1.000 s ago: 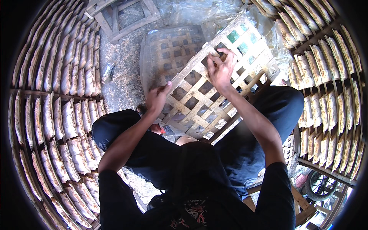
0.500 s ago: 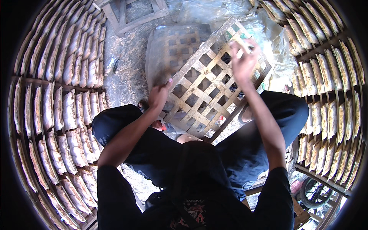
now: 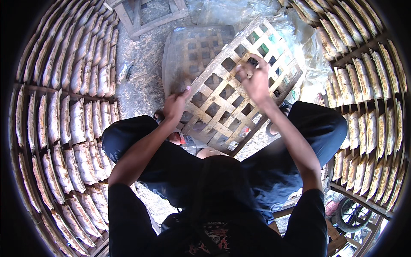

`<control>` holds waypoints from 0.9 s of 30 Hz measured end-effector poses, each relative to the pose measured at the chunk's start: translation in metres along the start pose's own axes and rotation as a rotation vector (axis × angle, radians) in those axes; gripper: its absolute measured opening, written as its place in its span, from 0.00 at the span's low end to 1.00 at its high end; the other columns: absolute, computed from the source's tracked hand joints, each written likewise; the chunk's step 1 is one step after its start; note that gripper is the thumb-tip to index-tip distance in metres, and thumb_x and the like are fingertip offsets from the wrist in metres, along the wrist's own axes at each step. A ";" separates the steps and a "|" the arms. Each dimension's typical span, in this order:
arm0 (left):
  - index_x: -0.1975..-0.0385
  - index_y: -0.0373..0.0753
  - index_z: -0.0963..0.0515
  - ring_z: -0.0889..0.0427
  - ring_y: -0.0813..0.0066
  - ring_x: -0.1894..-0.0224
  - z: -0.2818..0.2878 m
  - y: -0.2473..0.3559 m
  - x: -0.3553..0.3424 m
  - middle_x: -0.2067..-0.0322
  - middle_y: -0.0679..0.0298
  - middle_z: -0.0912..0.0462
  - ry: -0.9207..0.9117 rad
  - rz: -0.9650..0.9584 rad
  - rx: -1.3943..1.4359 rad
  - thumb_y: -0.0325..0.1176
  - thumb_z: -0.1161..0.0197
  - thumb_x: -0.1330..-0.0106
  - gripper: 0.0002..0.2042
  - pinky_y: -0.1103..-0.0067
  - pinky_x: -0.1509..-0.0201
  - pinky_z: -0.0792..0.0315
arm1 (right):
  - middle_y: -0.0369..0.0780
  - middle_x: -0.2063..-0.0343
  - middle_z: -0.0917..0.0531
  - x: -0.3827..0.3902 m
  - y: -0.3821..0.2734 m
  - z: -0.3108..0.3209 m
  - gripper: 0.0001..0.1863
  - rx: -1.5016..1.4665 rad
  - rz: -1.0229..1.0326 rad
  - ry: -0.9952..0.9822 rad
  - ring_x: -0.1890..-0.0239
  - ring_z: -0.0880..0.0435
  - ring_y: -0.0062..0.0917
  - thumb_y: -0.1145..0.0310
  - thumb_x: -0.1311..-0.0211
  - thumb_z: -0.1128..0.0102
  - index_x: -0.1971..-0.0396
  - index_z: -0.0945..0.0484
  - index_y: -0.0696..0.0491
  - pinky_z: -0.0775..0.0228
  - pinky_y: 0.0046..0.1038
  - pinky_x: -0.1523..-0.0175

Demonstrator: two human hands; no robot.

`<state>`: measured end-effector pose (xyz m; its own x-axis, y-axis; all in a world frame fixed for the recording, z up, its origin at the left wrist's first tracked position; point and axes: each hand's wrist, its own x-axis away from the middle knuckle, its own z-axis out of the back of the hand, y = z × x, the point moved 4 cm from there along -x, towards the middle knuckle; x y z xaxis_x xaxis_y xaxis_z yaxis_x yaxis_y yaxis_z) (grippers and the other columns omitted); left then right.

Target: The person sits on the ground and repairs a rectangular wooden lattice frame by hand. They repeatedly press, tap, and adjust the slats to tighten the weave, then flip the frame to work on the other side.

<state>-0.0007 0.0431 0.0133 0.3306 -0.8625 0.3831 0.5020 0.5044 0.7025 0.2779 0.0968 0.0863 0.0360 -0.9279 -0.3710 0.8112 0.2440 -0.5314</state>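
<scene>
A woven bamboo lattice tray [image 3: 222, 92] in a wooden frame stands tilted between my knees, its far corner up and to the right. Closed on the tray's left frame bar is my left hand [image 3: 175, 105], thumb along the edge. My right hand [image 3: 257, 81] is over the lattice, right of the middle, with its fingers curled inward. Whatever those fingers hold, if anything, is too unclear to name; brownish stains mark the slats beside them. Behind the tray, another lattice [image 3: 199, 47] shows through a cloudy transparent sheet.
Racks of pale, rough-edged slabs rise on the left [image 3: 79, 122] and right [image 3: 359, 90]. Crumpled clear plastic [image 3: 310, 60] lies at the far right. A wooden frame [image 3: 156, 25] stands on the far floor. A small wheel [image 3: 353, 216] shows at lower right.
My right hand has moved left and slightly down across the lattice, from near the far right part toward the middle. My left hand stays on the frame; the tray has barely shifted.
</scene>
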 end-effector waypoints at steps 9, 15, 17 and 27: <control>0.58 0.43 0.18 0.20 0.52 0.55 0.003 0.020 0.012 0.63 0.52 0.16 -0.064 -0.064 -0.113 0.69 0.51 0.42 0.34 0.69 0.49 0.32 | 0.48 0.58 0.23 0.017 -0.018 -0.023 0.13 -0.231 -0.263 0.039 0.49 0.30 0.38 0.65 0.43 0.37 0.62 0.17 0.57 0.34 0.37 0.47; 0.57 0.43 0.18 0.20 0.52 0.55 0.003 0.028 0.018 0.63 0.52 0.16 -0.049 -0.069 -0.096 0.69 0.50 0.42 0.33 0.69 0.49 0.32 | 0.43 0.73 0.18 0.018 -0.010 -0.042 0.17 -0.735 -0.725 -0.096 0.69 0.22 0.19 0.67 0.41 0.38 0.54 0.21 0.60 0.30 0.19 0.62; 0.57 0.43 0.18 0.20 0.51 0.55 -0.001 0.024 0.014 0.63 0.52 0.16 -0.052 -0.084 -0.084 0.69 0.51 0.42 0.34 0.68 0.49 0.32 | 0.42 0.71 0.17 0.017 -0.004 -0.055 0.18 -0.963 -0.731 0.015 0.70 0.23 0.14 0.68 0.41 0.37 0.53 0.22 0.61 0.31 0.15 0.63; 0.57 0.43 0.18 0.21 0.49 0.54 0.004 0.029 0.017 0.62 0.50 0.17 -0.048 -0.114 -0.108 0.69 0.52 0.42 0.34 0.66 0.49 0.32 | 0.45 0.51 0.22 0.007 -0.009 -0.028 0.23 -1.014 -0.937 -0.190 0.57 0.22 0.22 0.64 0.39 0.37 0.48 0.26 0.59 0.33 0.29 0.43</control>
<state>0.0160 0.0429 0.0425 0.2294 -0.9140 0.3345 0.6176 0.4024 0.6758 0.2546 0.0960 0.0672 -0.1354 -0.8612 0.4899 -0.1915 -0.4624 -0.8657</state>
